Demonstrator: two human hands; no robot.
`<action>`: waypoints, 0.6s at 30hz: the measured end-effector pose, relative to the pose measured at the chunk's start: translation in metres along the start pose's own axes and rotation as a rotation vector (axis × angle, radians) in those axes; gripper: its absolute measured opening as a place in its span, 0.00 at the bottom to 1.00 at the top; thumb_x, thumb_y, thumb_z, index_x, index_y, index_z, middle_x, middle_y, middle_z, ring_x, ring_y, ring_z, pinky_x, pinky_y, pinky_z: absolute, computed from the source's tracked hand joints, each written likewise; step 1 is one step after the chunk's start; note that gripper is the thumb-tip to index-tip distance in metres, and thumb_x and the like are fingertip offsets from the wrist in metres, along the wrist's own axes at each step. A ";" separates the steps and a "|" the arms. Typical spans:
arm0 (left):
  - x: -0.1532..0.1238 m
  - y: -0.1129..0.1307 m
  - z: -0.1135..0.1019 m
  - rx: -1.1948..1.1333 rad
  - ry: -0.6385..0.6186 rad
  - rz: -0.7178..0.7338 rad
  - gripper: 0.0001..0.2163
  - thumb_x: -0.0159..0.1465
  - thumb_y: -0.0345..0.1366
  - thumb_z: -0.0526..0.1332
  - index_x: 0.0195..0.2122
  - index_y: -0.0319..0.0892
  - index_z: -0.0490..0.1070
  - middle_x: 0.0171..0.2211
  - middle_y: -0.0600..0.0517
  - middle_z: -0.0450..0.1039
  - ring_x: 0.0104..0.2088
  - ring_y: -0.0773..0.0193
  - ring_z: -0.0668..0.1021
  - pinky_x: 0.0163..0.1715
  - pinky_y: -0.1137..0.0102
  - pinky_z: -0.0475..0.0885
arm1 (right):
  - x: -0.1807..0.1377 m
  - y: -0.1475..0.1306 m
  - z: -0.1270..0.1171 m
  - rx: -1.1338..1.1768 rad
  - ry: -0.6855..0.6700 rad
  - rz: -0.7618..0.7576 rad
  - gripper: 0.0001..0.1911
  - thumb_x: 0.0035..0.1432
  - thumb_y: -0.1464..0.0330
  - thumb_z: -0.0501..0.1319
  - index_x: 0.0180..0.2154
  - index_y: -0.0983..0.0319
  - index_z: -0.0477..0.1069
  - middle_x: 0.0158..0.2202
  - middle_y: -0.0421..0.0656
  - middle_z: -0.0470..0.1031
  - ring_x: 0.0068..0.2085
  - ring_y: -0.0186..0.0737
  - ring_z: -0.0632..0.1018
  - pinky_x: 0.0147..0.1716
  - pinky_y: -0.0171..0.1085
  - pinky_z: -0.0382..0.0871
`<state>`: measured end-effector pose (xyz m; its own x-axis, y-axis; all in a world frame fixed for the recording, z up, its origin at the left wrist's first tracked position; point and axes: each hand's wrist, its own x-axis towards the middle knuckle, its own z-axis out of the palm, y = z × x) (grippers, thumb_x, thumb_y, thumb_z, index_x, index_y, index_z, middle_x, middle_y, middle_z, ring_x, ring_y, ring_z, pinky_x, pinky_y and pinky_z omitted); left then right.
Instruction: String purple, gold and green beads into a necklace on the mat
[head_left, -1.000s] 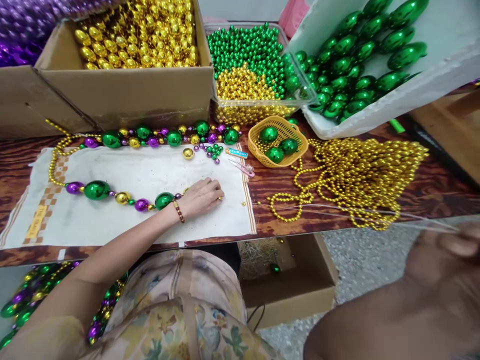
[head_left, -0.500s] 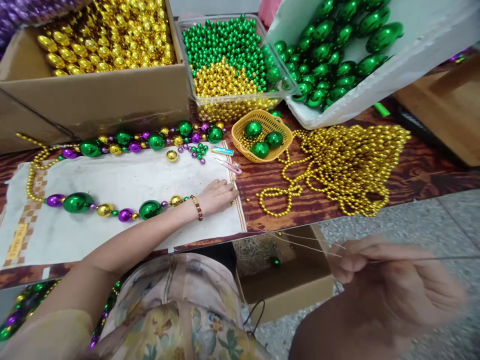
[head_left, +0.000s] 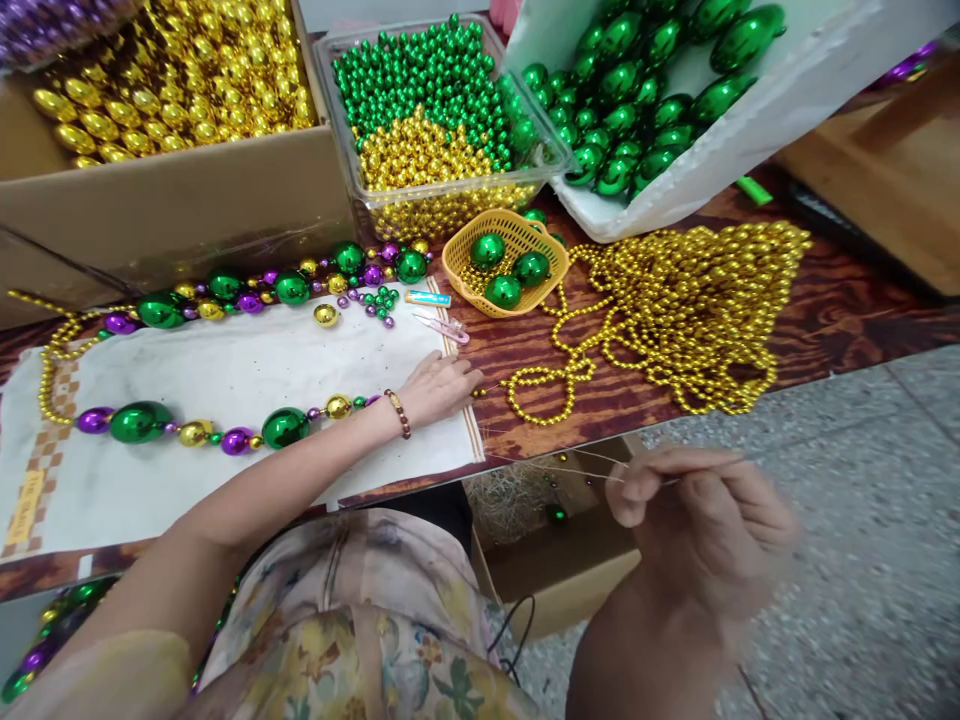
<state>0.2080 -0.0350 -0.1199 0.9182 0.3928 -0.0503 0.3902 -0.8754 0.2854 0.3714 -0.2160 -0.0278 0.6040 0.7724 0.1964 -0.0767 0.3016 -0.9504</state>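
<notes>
My left hand (head_left: 439, 385) rests at the right edge of the white towel (head_left: 247, 365), fingers curled down over the end of a bead strand (head_left: 285, 428) of green, purple and gold beads. Small gold beads peek out past its fingertips. Off the table's front edge, my right hand (head_left: 701, 510) is closed in a pinch on thin pale thread (head_left: 592, 472) that stretches back towards the left hand. The right fingers are slightly blurred. Pink thread snips (head_left: 450, 328), a loose gold bead (head_left: 325, 315) and small green and purple beads (head_left: 381, 302) lie on the towel.
Behind stand a cardboard box (head_left: 172, 190) of gold beads, a clear tub (head_left: 450, 190) of green and gold beads, and a white foam box (head_left: 675, 190) of large green beads. A yellow basket (head_left: 551, 245) and gold bead chains (head_left: 697, 310) lie right. Below sits an open box (head_left: 559, 600).
My right hand has moved left, nearer the table, with the thread still pinched. The left hand stays over the strand's end. The whole view has shifted slightly.
</notes>
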 end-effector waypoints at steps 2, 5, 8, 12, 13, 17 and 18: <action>-0.011 0.004 -0.009 -0.122 0.045 -0.051 0.11 0.71 0.38 0.54 0.48 0.39 0.70 0.45 0.43 0.76 0.47 0.56 0.76 0.47 0.63 0.66 | 0.001 0.002 0.001 0.005 -0.002 0.036 0.06 0.50 0.64 0.72 0.30 0.60 0.82 0.18 0.42 0.75 0.14 0.37 0.72 0.11 0.33 0.65; -0.034 0.015 -0.021 -0.369 0.091 -0.026 0.14 0.74 0.40 0.49 0.51 0.39 0.69 0.46 0.45 0.76 0.46 0.60 0.76 0.48 0.66 0.69 | 0.004 0.004 0.004 0.025 0.030 0.047 0.08 0.48 0.64 0.73 0.30 0.60 0.81 0.18 0.42 0.75 0.15 0.37 0.73 0.10 0.33 0.65; -0.056 0.022 -0.019 -0.432 0.071 0.027 0.17 0.74 0.41 0.46 0.55 0.39 0.68 0.46 0.43 0.75 0.47 0.58 0.76 0.50 0.63 0.69 | 0.011 0.005 0.008 0.064 0.118 -0.001 0.09 0.47 0.63 0.73 0.28 0.62 0.80 0.18 0.41 0.75 0.15 0.35 0.72 0.10 0.32 0.65; -0.074 0.014 -0.004 -0.505 0.027 0.020 0.16 0.74 0.40 0.47 0.54 0.39 0.69 0.48 0.43 0.76 0.48 0.59 0.76 0.51 0.62 0.69 | 0.026 0.003 -0.003 0.106 0.271 -0.093 0.07 0.47 0.67 0.72 0.28 0.64 0.78 0.19 0.40 0.74 0.17 0.32 0.72 0.11 0.28 0.63; -0.076 0.010 0.000 -0.533 0.029 0.023 0.15 0.74 0.40 0.48 0.51 0.39 0.70 0.46 0.44 0.77 0.47 0.59 0.77 0.51 0.63 0.69 | 0.032 0.002 -0.010 0.112 0.316 -0.093 0.06 0.46 0.69 0.72 0.27 0.64 0.78 0.19 0.39 0.73 0.17 0.31 0.72 0.12 0.27 0.62; -0.080 0.002 0.008 -0.608 0.099 -0.018 0.15 0.73 0.38 0.48 0.41 0.39 0.73 0.38 0.46 0.78 0.39 0.61 0.78 0.44 0.66 0.70 | 0.056 -0.001 -0.056 0.093 0.522 0.006 0.05 0.53 0.74 0.63 0.26 0.65 0.74 0.20 0.38 0.71 0.17 0.28 0.69 0.13 0.27 0.58; -0.081 0.002 0.010 -0.601 0.113 -0.037 0.15 0.73 0.38 0.48 0.41 0.39 0.73 0.38 0.46 0.78 0.39 0.61 0.78 0.43 0.66 0.70 | 0.062 -0.004 -0.069 0.058 0.577 0.011 0.07 0.54 0.75 0.61 0.24 0.65 0.73 0.19 0.38 0.70 0.16 0.27 0.67 0.12 0.27 0.56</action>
<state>0.1355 -0.0716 -0.1250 0.8791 0.4762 0.0214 0.2851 -0.5614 0.7769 0.4640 -0.2085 -0.0288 0.9365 0.3505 0.0078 -0.1187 0.3380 -0.9336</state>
